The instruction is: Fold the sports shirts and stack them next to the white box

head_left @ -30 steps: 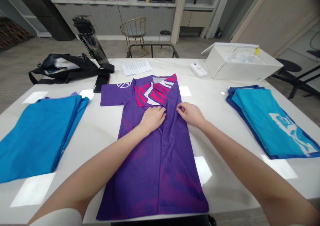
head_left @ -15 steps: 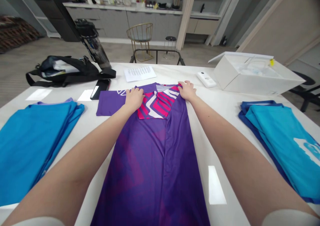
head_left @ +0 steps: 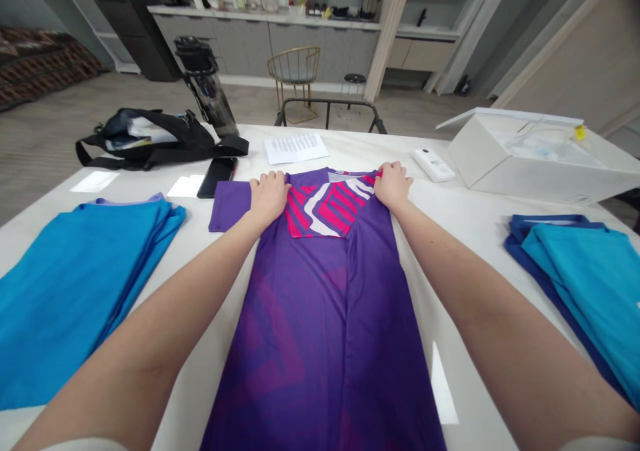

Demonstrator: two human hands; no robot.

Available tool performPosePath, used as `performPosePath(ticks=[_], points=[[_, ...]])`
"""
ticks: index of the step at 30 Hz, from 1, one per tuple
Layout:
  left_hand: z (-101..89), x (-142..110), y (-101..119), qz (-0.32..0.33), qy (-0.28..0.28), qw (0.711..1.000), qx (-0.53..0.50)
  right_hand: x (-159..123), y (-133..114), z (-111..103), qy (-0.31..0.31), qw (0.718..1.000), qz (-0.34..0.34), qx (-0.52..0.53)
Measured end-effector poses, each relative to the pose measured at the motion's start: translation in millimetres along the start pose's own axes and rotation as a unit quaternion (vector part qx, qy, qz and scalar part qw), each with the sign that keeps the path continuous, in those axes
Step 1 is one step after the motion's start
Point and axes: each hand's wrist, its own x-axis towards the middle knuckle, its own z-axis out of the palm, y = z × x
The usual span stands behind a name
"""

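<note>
A purple jersey (head_left: 320,318) with a pink-and-white striped sleeve folded across its top lies lengthwise on the white table (head_left: 480,231) in front of me. My left hand (head_left: 269,194) rests on the jersey's left shoulder, fingers curled over the fabric where the left sleeve (head_left: 229,204) sticks out. At the right shoulder corner near the collar, my right hand (head_left: 393,183) holds the cloth with bent fingers. Both arms reach straight out over the jersey.
A blue folded shirt stack (head_left: 75,284) lies at left, another blue stack (head_left: 585,284) at right. Behind are a black bag (head_left: 150,138), a dark phone (head_left: 217,174), a printed sheet (head_left: 296,148), a white remote-like device (head_left: 434,164) and an open white box (head_left: 540,161).
Both hands moved from the middle of the jersey up to its two shoulders near the collar. The view has shifted forward and slightly left.
</note>
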Motion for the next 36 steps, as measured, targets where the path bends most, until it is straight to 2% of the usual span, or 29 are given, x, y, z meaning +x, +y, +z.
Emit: performPosePath(ticks=[3,7,10,12,15,20,22,25,28,31,33,36], points=[[-4.1,-0.4,-33.8,0.01,0.007,0.998,0.055,-4.8,-35.0,-4.6,0.02,0.998,-0.055,0.009],[-8.2,3.5,-77.8,0.033,-0.009,0.993,0.115,-7.1,-102.1,0.9,-0.067,0.98,-0.173,0.071],[-8.9,6.6,-94.2,0.056,-0.021,0.989,0.135,-8.2,-147.8,11.9,-0.122,0.965,-0.213,0.091],[-8.7,8.5,-98.0,0.06,-0.028,0.988,0.139,-8.7,-168.0,18.4,-0.141,0.963,-0.215,0.078],[-8.4,10.2,-99.7,0.057,-0.025,0.988,0.141,-8.9,-181.4,24.7,-0.153,0.964,-0.209,0.063],[-15.4,7.8,-105.0,0.072,-0.001,0.992,0.101,-7.9,-184.8,28.8,-0.154,0.967,-0.193,0.067],[-26.8,5.9,-108.8,0.073,0.004,0.995,0.073,-8.2,-187.2,28.7,-0.154,0.967,-0.193,0.066],[-58.2,4.4,-110.4,0.066,0.007,0.997,0.034,-10.7,-190.7,24.4,-0.14,0.97,-0.184,0.072],[-100.9,3.8,-94.4,0.063,0.009,0.998,-0.017,-14.0,-187.4,13.5,-0.116,0.973,-0.174,0.094],[-136.5,2.2,-51.9,0.071,0.003,0.987,-0.142,-15.0,-170.6,-2.8,-0.1,0.975,-0.159,0.12],[-147.4,0.7,-14.9,0.084,-0.038,0.96,-0.265,-14.4,-150.8,-15.3,-0.092,0.977,-0.139,0.13],[-141.9,1.1,29.7,0.108,-0.125,0.902,-0.398,-15.1,-111.2,-34.0,-0.098,0.979,-0.115,0.136]])
